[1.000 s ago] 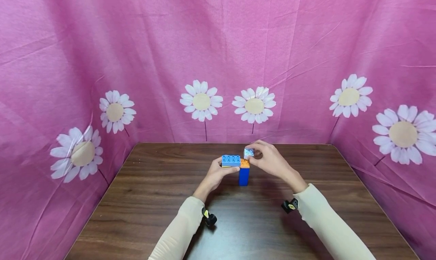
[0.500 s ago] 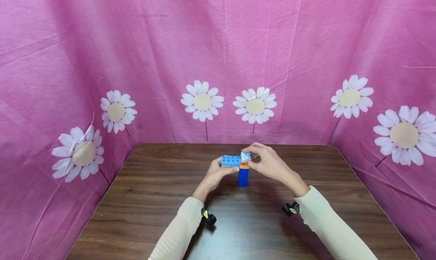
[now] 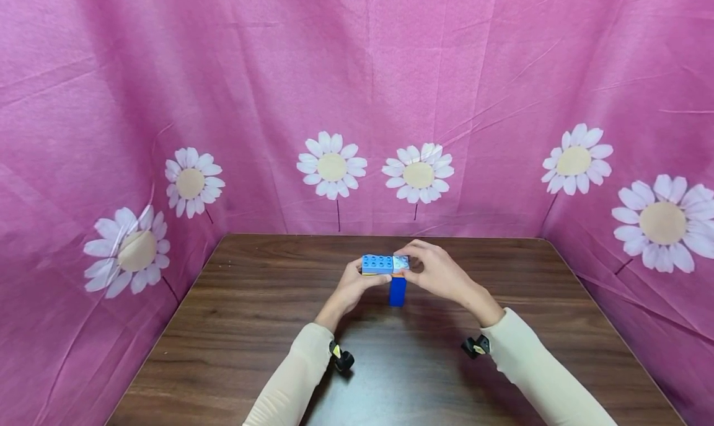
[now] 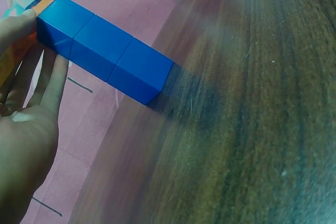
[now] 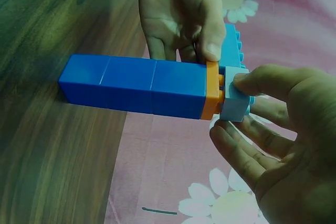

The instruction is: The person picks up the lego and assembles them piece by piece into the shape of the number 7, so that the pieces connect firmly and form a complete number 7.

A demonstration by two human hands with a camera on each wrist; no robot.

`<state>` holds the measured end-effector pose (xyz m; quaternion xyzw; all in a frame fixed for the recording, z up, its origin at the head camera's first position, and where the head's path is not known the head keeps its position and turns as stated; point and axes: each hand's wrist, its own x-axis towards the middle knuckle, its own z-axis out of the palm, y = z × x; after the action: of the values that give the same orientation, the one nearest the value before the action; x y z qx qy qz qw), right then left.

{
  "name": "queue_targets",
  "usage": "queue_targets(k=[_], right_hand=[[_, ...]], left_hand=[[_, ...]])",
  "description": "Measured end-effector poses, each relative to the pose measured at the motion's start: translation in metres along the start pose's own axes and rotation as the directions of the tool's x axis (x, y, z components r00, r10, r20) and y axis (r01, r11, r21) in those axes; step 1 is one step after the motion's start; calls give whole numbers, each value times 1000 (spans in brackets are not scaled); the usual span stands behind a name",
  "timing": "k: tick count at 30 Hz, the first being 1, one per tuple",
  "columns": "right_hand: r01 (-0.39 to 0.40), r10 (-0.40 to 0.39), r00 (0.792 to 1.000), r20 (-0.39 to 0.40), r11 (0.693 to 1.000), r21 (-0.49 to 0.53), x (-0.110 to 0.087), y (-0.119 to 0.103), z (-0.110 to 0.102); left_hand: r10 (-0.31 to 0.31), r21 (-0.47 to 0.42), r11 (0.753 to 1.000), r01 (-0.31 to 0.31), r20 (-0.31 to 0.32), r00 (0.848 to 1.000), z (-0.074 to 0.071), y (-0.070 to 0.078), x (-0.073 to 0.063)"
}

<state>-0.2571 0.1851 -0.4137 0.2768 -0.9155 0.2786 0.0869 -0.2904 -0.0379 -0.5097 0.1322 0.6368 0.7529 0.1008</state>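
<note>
A tower of stacked dark blue toy bricks [image 5: 131, 85] stands upright on the table, topped by a thin orange brick [image 5: 211, 90]. A longer light blue brick [image 3: 377, 263] lies to the left over a yellow-orange layer, extending past the tower. My left hand [image 3: 350, 286] holds this overhanging part, thumb in front at the orange layer and fingers behind. My right hand [image 3: 440, 270] pinches a small pale blue brick [image 5: 236, 95] between thumb and fingers. That brick sits over the orange studs, beside the long brick; some stud still shows in a narrow gap beneath it.
The brown wooden table [image 3: 251, 327] reaches back to a pink curtain [image 3: 357, 72] printed with white daisies. Curtain also hangs at the left and right sides. Each wrist wears a small black camera [image 3: 344, 360].
My right hand has moved left and down, bringing the small pale blue brick from above right of the orange brick onto its studs. My left hand has stayed nearly still.
</note>
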Motion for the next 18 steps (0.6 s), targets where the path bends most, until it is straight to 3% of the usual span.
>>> queue_targets(k=[18], right_hand=[[20,-19,999,25,1000,-3,3,-4,-1]], left_hand=[[-5,-13,1000,5,-9,1000,1,-1,2]])
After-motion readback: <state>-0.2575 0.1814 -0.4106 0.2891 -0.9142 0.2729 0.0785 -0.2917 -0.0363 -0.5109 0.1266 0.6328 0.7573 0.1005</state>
